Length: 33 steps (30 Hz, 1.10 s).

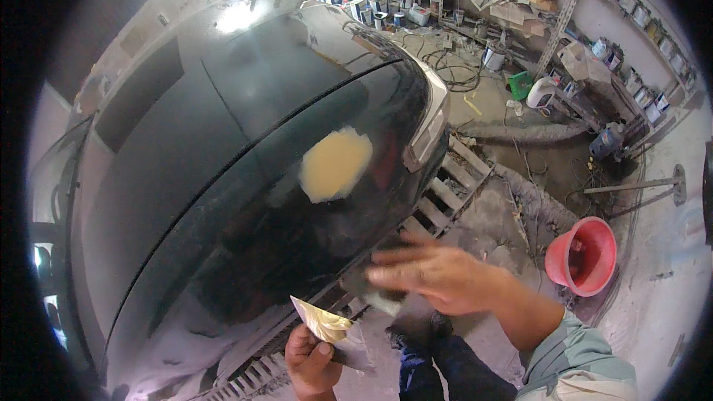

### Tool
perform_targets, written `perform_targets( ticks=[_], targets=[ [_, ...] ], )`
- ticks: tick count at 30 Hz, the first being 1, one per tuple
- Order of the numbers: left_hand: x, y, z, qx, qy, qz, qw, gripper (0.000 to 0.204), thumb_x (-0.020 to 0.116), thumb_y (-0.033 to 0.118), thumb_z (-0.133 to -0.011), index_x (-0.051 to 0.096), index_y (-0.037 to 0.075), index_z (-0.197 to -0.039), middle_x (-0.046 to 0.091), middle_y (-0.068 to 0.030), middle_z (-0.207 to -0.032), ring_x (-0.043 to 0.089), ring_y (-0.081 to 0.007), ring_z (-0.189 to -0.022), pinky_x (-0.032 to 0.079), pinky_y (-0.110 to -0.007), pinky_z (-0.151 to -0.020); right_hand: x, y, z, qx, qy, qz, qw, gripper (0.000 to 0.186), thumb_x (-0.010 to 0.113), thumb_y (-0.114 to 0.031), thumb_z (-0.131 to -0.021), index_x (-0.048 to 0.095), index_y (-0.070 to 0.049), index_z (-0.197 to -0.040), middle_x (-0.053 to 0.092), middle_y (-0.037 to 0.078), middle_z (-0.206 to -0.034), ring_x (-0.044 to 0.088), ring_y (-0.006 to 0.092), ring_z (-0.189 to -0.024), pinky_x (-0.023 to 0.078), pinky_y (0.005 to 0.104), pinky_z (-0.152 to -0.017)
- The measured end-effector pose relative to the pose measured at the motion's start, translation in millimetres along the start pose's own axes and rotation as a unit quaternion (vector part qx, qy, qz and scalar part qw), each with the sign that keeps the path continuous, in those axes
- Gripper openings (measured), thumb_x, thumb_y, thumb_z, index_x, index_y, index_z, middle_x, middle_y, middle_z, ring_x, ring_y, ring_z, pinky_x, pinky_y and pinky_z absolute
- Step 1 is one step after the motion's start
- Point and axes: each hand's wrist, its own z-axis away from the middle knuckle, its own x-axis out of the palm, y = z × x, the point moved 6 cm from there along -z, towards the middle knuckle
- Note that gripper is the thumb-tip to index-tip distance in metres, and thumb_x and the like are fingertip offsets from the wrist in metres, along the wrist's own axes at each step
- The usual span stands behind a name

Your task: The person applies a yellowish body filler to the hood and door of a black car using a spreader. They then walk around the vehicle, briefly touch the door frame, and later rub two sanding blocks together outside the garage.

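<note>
One plate (352, 346) is pinched between thumb and fingers of the left hand (310, 365), its yellow putty (325, 323) just beyond their tips. The right hand (449, 276) is blurred; whether its fingers spread or pinch cannot be told. Beyond them, the car (245, 252) bears a yellow patch (336, 165).

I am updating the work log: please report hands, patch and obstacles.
Left hand: holding flat tool with pale yellow paste. Right hand: motion-blurred, grip unclear. Yellowish patch on dark car: nothing covering it.

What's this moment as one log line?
left hand: holds plate bearing cream paste | right hand: blurred, grip unclear | dark car: tan patch
</note>
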Motion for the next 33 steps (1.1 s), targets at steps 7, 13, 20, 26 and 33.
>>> perform_targets(
  ticks=[7,13,20,26,33],
  targets=[
    [-37.6,-16.8,13.7,-0.001,0.033,-0.042,0.999,0.046,0.069,0.008,-0.079,0.053,-0.004,-0.121,0.065,-0.0137,-0.112,0.065,-0.0245,-0.099,0.051,-0.039,-0.090,-49.8,-8.1,-63.9,-0.163,0.212,0.363,0.893,0.042,0.060,-0.023,-0.089,0.055,-0.024,-0.131,0.058,-0.006,-0.134,0.054,0.0226,-0.122,0.028,0.0603,-0.109],
    [-43.7,-29.6,24.7,-0.046,0.045,-0.009,0.998,0.048,0.070,0.006,-0.078,0.053,-0.003,-0.123,0.064,-0.0143,-0.116,0.063,-0.0266,-0.104,0.049,-0.040,-0.094,-49.1,-4.0,-86.3,-0.198,0.199,0.389,0.877,0.041,0.058,-0.025,-0.092,0.053,-0.024,-0.132,0.057,-0.005,-0.135,0.054,0.0265,-0.124,0.028,0.0571,-0.111],
    [-47.0,-35.2,26.2,-0.034,0.030,-0.002,0.999,0.046,0.067,0.003,-0.080,0.053,-0.004,-0.123,0.064,-0.0158,-0.118,0.063,-0.0281,-0.106,0.049,-0.041,-0.096,-43.9,2.7,-94.0,-0.190,0.204,0.388,0.879,0.041,0.056,-0.027,-0.092,0.053,-0.025,-0.133,0.059,-0.007,-0.132,0.054,0.0256,-0.122,0.031,0.0598,-0.107],
    [-51.0,-43.5,24.0,-0.042,0.019,0.010,0.999,0.044,0.066,0.004,-0.082,0.052,-0.005,-0.123,0.063,-0.0173,-0.117,0.063,-0.0284,-0.105,0.048,-0.042,-0.096,-37.1,10.6,-93.5,-0.184,0.214,0.389,0.877,0.042,0.056,-0.030,-0.091,0.053,-0.026,-0.132,0.059,-0.008,-0.131,0.053,0.0256,-0.122,0.032,0.0624,-0.104],
    [-54.7,-54.1,23.1,-0.055,0.016,0.018,0.998,0.042,0.066,0.005,-0.082,0.054,-0.002,-0.121,0.063,-0.0180,-0.118,0.061,-0.0301,-0.109,0.046,-0.045,-0.098,-30.9,15.6,-88.3,-0.170,0.220,0.358,0.891,0.043,0.059,-0.025,-0.091,0.052,-0.026,-0.133,0.059,-0.008,-0.132,0.052,0.0279,-0.125,0.028,0.0590,-0.110]
  ],
)
